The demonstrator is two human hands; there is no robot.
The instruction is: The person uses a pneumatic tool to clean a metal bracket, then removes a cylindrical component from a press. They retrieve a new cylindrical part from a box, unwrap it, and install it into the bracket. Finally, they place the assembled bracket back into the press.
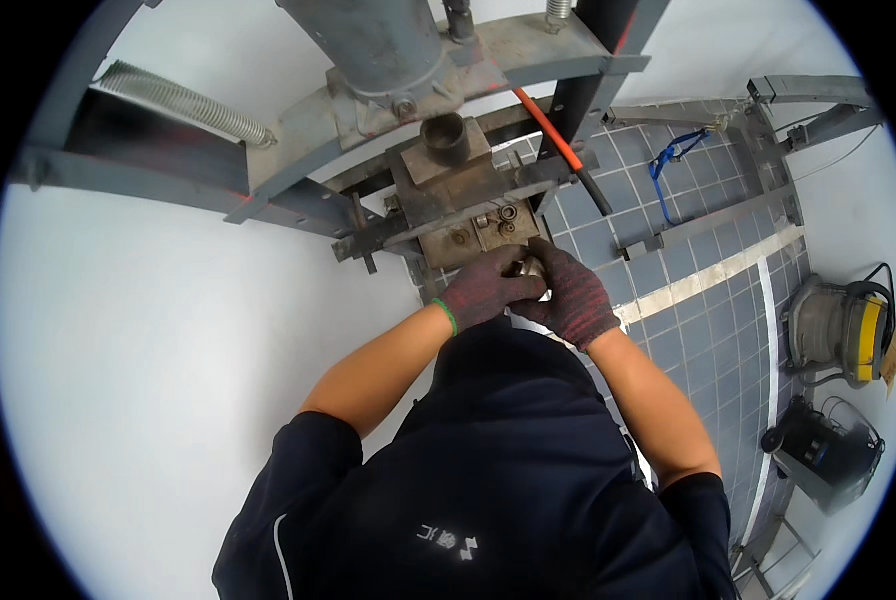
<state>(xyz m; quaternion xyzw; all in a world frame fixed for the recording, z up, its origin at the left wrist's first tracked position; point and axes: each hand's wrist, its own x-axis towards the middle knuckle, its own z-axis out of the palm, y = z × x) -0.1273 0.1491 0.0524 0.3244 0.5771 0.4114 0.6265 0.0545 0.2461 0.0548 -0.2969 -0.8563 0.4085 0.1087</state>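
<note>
Close in front of my body, my left hand (486,285) and my right hand (571,296) meet, both in dark knit gloves flecked with red. Between them they grip a small shiny metal part (532,268), mostly hidden by the gloved fingers, so its exact kind does not show. Just beyond my hands, a dirty metal tray (435,252) holds several small ring-shaped metal pieces (508,214). Behind it stands a shop press, with a steel block (433,160) on its bed and a dark round cup-like piece (445,138) under the grey cylinder (373,45).
A press handle with an orange sleeve (558,135) slants down at the right. Coil springs (183,100) hang on the frame. A blue strap (665,165) lies by a metal frame (708,225) on the tiled floor. A yellow-and-grey vacuum cleaner (838,330) and a black machine (828,450) stand far right.
</note>
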